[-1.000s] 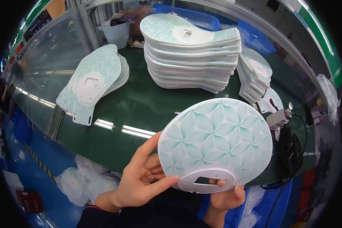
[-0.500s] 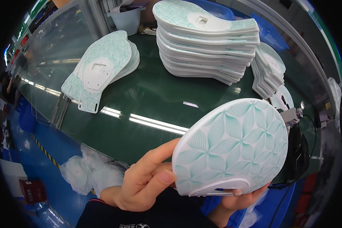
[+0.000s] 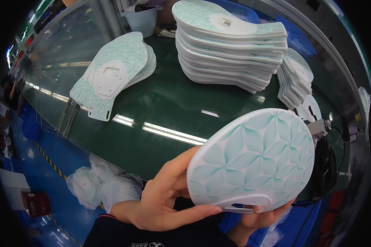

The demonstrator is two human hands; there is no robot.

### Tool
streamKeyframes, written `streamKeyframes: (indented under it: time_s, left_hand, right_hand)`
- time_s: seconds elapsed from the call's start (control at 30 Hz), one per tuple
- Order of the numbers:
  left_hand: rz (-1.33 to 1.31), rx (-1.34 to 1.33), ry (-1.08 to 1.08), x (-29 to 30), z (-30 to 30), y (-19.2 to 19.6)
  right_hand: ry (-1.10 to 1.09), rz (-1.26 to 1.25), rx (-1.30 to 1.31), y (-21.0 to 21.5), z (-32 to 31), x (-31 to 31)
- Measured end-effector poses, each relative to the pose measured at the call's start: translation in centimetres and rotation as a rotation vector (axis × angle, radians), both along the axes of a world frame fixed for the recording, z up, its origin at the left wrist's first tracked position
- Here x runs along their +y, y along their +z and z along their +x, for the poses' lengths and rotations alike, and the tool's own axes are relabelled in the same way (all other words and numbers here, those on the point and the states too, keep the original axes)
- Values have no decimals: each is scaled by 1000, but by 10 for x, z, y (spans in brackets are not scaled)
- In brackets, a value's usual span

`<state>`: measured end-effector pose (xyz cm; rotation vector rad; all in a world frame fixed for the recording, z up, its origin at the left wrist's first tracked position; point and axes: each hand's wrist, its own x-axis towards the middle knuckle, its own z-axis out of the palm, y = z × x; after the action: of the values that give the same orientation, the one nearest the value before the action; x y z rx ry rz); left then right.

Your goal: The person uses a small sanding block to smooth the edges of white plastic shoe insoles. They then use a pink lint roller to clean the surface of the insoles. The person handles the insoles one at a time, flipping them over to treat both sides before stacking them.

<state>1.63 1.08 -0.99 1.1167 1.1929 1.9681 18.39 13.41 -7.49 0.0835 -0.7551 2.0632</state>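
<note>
A white plastic panel (image 3: 255,158) with a rounded end and a teal petal pattern is held tilted over the near edge of the table. My left hand (image 3: 165,197) grips its left side, the thumb lying along the lower rim and the other fingers behind. My right hand (image 3: 266,218) supports it from below at the right, where a fingertip shows in the cutout near the lower edge. Most of the right fingers are hidden behind the panel. Similar panels lie in a tall stack (image 3: 231,61) at the back, with a small pile (image 3: 111,76) at the left.
The dark green table (image 3: 160,107) carries a stack of smaller pieces (image 3: 294,78) at the right, near a metal clamp-like fixture (image 3: 319,127). A light blue bucket (image 3: 141,20) and a blue basket (image 3: 294,37) stand behind. Clear plastic bags (image 3: 103,185) sit below the left edge.
My left thumb has slid from the panel's left edge to its lower rim. The panel has tilted slightly, and the whole view has shifted a little.
</note>
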Motion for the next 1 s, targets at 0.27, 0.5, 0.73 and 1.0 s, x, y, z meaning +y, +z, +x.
streamKeyframes:
  time_s: [0.27, 0.5, 0.73, 1.0]
  left_hand:
    - [-51, -16, 154, 7, -3, -7]
    - [-3, -630, -262, 0, -8, -10]
    - [29, -647, -280, -7, -6, -14]
    - [185, -646, -299, -9, -5, -24]
  right_hand:
    - [-247, -247, -192, 3, -4, -8]
    - [-51, -101, -161, -8, -4, -1]
    - [-45, -51, -125, -9, -8, 0]
    - [7, -41, -127, -4, -12, -2]
